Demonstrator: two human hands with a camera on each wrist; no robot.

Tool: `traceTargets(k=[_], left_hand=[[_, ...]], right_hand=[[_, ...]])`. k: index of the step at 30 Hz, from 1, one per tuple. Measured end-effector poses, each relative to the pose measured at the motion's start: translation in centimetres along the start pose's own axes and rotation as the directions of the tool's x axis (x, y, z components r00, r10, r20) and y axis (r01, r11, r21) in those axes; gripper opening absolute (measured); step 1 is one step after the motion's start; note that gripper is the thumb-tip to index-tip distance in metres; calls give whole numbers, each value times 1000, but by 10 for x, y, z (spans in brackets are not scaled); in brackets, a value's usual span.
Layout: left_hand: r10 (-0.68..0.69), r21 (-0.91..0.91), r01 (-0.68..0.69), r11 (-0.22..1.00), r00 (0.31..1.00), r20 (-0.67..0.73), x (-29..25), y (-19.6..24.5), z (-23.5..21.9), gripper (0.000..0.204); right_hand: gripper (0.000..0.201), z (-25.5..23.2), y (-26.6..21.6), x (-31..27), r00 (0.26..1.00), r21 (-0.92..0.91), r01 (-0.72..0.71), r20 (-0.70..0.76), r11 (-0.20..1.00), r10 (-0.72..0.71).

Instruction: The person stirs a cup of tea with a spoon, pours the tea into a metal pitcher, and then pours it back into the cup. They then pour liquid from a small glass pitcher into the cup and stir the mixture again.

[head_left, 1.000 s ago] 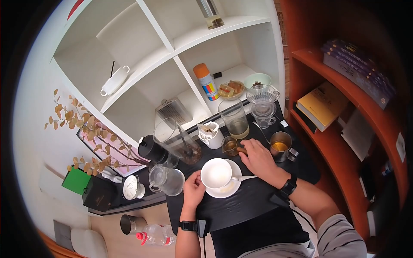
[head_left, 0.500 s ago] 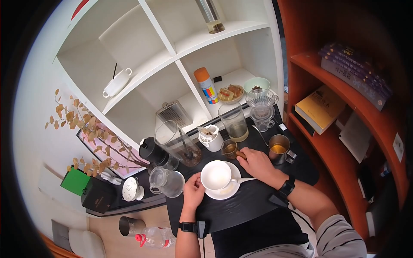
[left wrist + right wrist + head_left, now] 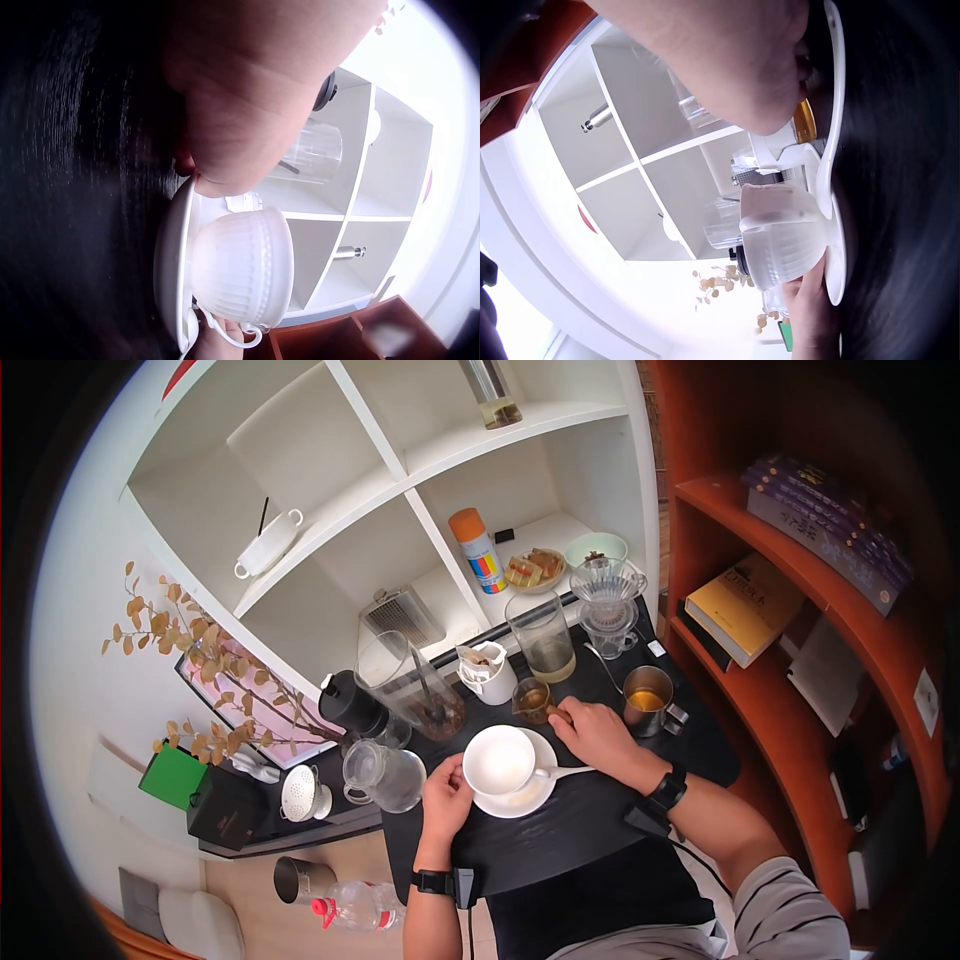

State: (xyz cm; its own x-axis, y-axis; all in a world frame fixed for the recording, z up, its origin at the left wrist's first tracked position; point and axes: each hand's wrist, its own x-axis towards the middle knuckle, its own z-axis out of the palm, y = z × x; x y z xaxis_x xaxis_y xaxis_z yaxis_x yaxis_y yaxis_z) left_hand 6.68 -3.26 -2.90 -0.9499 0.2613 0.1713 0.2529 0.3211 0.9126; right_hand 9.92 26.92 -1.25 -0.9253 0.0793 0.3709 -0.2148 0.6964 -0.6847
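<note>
A white cup (image 3: 498, 762) stands on a white saucer (image 3: 543, 796), a white spoon (image 3: 572, 771) lying at its right side. My left hand (image 3: 446, 800) pinches the saucer's left edge; in the left wrist view its thumb lies over the rim of the saucer (image 3: 172, 262), beside the fluted cup (image 3: 244, 262). Behind the saucer is a small glass pitcher (image 3: 530, 700) with brownish liquid. My right hand (image 3: 600, 738) holds its wooden handle. In the right wrist view, the right hand (image 3: 720, 60) hides the handle, and the spoon (image 3: 836, 97) runs beside it.
Left of the saucer stands a glass jug (image 3: 393, 778), with a tall glass (image 3: 425, 700) and black grinder (image 3: 350, 703) behind. A white canister (image 3: 487, 678), glass cylinder (image 3: 543, 645) and dripper (image 3: 607, 610) line the back. A steel mug (image 3: 648, 700) is at the right.
The right hand's fingers have drawn in slightly around the pitcher's handle. The left hand keeps its hold at the saucer's edge, and the cup stays on the saucer.
</note>
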Motion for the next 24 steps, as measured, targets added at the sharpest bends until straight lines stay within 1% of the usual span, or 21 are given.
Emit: traceTargets(k=[3, 5, 10, 12, 19, 21, 24], left_hand=[[20, 9, -20, 1000, 1000, -1, 0, 1, 1, 25], [-11, 12, 11, 1000, 1000, -7, 0, 3, 0, 25], [0, -10, 0, 1000, 1000, -3, 1, -2, 0, 25], [5, -8, -5, 1000, 1000, -5, 0, -3, 0, 25], [-15, 9, 15, 1000, 1000, -13, 1, -1, 0, 25], [-21, 4, 21, 1000, 1000, -13, 1, -2, 1, 25], [-4, -7, 4, 1000, 1000, -9, 1, -1, 1, 25]], right_hand=[[30, -3, -4, 0, 999, 13, -32, 19, 999, 32], [31, -2, -2, 1, 999, 18, -33, 17, 999, 33], [33, -3, -3, 1, 1000, 21, -22, 20, 1000, 22], [29, -5, -5, 1, 997, -3, -58, 47, 998, 58], [30, -1, -1, 2, 998, -9, -52, 27, 999, 53], [36, -2, -2, 2, 999, 7, -42, 27, 999, 42], [38, -7, -6, 1, 998, 22, -48, 39, 999, 47]])
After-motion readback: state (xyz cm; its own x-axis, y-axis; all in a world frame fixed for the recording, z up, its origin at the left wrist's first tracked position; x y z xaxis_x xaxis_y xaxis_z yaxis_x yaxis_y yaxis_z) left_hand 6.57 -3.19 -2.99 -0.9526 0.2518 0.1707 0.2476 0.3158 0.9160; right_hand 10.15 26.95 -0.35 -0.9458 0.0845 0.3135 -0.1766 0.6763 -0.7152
